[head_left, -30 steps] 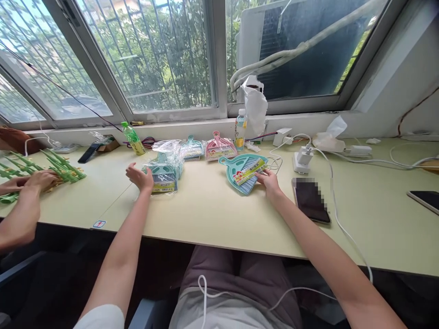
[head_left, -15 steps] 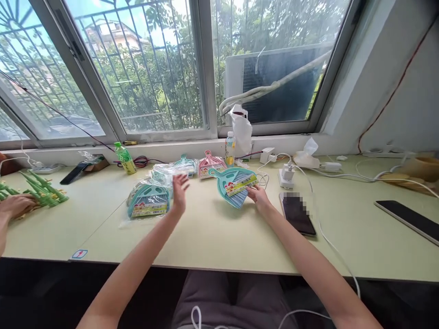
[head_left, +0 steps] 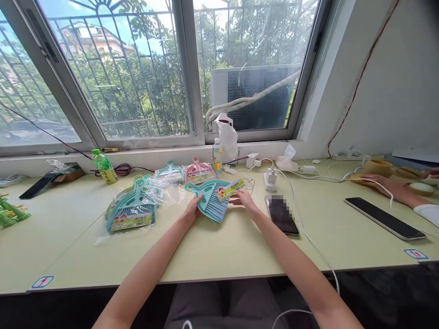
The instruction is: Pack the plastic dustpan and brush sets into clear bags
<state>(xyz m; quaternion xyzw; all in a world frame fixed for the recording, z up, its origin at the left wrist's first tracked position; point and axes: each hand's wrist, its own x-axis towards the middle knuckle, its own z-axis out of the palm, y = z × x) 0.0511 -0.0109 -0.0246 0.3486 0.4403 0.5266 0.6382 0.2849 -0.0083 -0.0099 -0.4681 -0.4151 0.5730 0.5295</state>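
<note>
Teal dustpan [head_left: 205,191], held two-handed.
Left hand [head_left: 192,206], previously open beside the wrapped stack [head_left: 132,212], now grasps the dustpan, right of that stack; right hand [head_left: 245,199] pinches its label [head_left: 230,190].

I can't see most of the left hand's [head_left: 192,209] fingers beneath the teal plastic dustpan [head_left: 206,196], nor tell whether the right hand's [head_left: 244,200] fingertips touch its striped bristles [head_left: 216,208], and the smaller print on the yellow-green label [head_left: 230,189] is too tiny for me to read. The front piece of the clear-wrapped teal dustpan stack [head_left: 132,212] covers those behind, so I can't count them, while mosaic blocks hide part of the dark-screened phone [head_left: 281,218]. My view's left edge cuts off the green stalks [head_left: 12,214], its right edge a co-worker's white-sleeved arm [head_left: 404,194].
</note>
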